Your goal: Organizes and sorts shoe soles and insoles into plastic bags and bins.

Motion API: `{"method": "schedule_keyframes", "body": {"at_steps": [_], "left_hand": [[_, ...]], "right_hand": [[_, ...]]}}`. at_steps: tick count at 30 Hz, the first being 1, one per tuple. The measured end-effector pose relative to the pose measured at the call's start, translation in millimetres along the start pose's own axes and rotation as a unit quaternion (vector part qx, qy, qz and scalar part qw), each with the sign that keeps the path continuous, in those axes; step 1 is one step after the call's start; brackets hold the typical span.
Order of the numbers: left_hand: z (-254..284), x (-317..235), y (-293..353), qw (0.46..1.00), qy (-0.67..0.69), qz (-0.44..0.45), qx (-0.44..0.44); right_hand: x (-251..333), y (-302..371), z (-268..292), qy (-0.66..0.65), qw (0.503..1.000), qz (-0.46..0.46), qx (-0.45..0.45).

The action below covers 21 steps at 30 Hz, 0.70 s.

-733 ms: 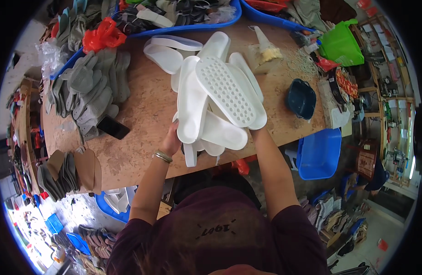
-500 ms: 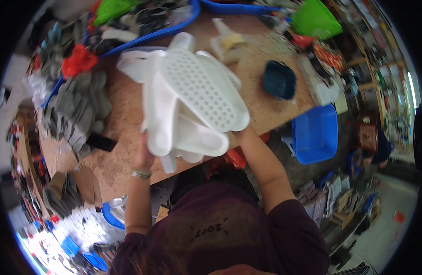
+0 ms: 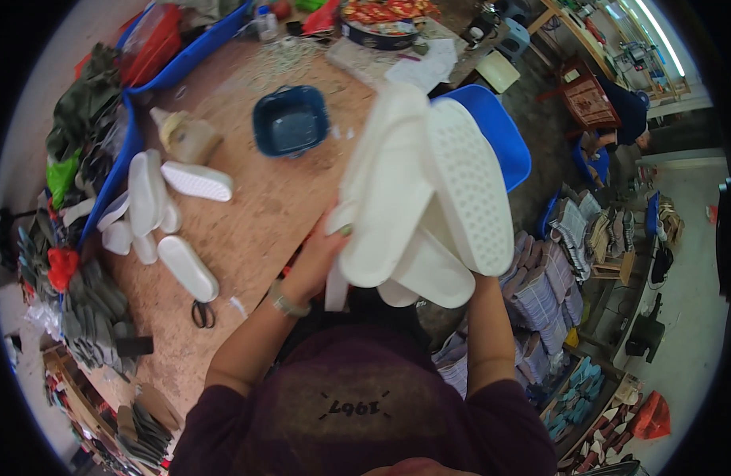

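Both hands hold up a bundle of white shoe soles (image 3: 393, 186), some smooth and one with a dimpled face, at the table's right edge. My left hand (image 3: 316, 258) grips the bundle's left side, thumb on the near sole. Under the right side, my right hand (image 3: 484, 287) supports it, its fingers hidden by the soles. More white soles (image 3: 188, 268) lie on the tabletop to the left, some piled on one another. A pair of dark-handled scissors (image 3: 203, 315) rests beside them.
A small dark blue tub (image 3: 291, 123) stands on the wooden table (image 3: 246, 230). Behind the bundle is a large blue bin (image 3: 492, 131). Grey pieces (image 3: 95, 333) are heaped at the left. Stacked plaid bundles (image 3: 544, 297) sit at the right; another person (image 3: 623, 111) is beyond.
My view has turned right, and both hands have carried the bundle of soles off the tabletop toward the blue bin. The loose soles and scissors on the table now show.
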<state>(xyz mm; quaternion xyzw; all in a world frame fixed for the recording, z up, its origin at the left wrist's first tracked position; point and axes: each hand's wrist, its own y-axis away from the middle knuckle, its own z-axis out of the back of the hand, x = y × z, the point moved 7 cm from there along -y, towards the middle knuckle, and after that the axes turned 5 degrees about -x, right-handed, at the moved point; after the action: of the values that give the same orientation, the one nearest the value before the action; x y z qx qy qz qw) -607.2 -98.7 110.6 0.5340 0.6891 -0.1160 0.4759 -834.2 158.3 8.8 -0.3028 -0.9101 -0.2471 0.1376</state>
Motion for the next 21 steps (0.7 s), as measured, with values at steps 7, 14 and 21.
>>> {"method": "schedule_keyframes", "body": {"at_steps": [7, 14, 21], "left_hand": [[-125, 138, -221, 0.971, 0.042, 0.147, 0.185], [-137, 163, -361, 0.986, -0.009, 0.156, -0.052], [-44, 250, -278, 0.985, -0.139, 0.076, -0.065]], "right_hand": [[137, -59, 113, 0.042, 0.987, 0.134, -0.077], [175, -158, 239, 0.088, 0.932, 0.183, -0.301], [45, -148, 324, 0.491, 0.619, 0.048, -0.611]]}}
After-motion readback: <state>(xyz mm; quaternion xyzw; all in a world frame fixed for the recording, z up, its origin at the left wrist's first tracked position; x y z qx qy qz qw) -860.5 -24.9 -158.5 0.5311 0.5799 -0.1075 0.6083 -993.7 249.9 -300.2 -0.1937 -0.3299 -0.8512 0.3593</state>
